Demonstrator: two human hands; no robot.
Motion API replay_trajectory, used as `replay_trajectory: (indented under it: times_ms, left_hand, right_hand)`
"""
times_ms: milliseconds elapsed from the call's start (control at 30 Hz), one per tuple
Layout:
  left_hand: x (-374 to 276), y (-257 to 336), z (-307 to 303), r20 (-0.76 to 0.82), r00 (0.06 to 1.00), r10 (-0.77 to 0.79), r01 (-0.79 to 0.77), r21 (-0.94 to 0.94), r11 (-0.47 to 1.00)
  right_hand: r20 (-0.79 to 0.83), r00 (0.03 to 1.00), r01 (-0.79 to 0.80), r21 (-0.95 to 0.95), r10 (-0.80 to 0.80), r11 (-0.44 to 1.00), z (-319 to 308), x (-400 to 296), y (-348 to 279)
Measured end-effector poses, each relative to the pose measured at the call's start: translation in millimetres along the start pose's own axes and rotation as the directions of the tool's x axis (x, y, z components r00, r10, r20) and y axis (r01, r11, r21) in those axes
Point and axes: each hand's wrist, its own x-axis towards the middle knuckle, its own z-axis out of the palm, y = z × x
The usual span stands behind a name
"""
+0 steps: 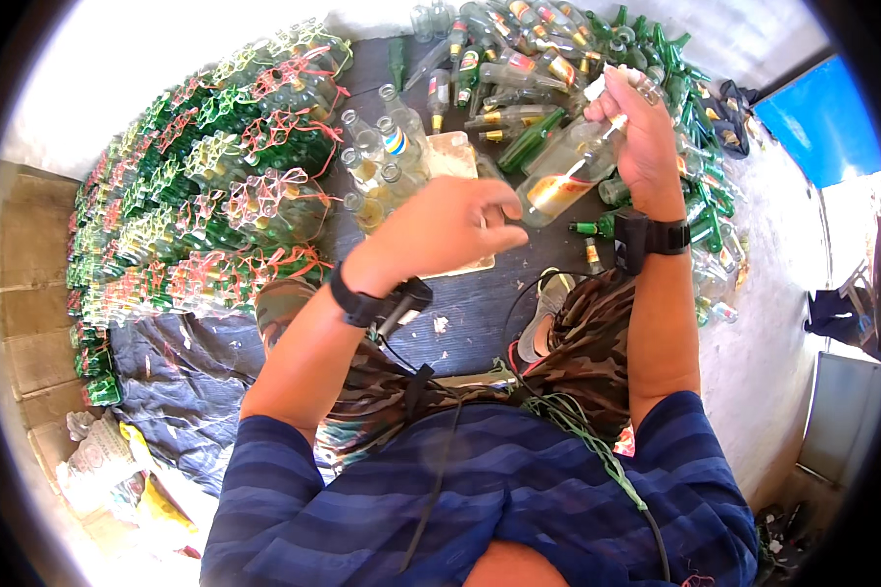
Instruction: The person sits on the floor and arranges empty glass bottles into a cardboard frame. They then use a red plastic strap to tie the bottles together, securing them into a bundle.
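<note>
A clear glass bottle point(562, 187) with a yellow and orange label tilts in my right hand point(635, 132), which grips it near the neck; something white shows at the fingers. My left hand point(477, 220) hovers left of the bottle's base, its fingers curled and apart, and I see nothing in it. Below it, a pale board point(451, 147) lies on the dark mat. Several clear bottles point(393, 139) stand upright together beyond my left wrist, one with a blue, white and yellow label.
Rows of green and clear bottles point(286, 147) bound with red and green plastic ties fill the left side. Loose bottles point(517, 77) lie piled ahead and to the right, along a white wall point(763, 293). Green strings point(595, 458) hang at my waist. My shoe point(547, 308) rests on the mat.
</note>
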Motion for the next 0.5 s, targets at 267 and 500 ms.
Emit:
replay_trajectory:
  times_ms: [267, 500]
  left_hand:
    - [-26, -29, -97, -0.660, 0.750, -0.035, -0.317, -0.407, 0.857]
    - [-24, -85, -133, -0.815, 0.485, -0.317, -0.276, -0.486, 0.829]
  right_hand:
    - [-0.138, 0.989, 0.047, -0.079, -0.058, 0.996, 34, 14, 53]
    - [-0.097, 0.994, -0.063, -0.089, 0.054, 0.994, 56, 31, 92]
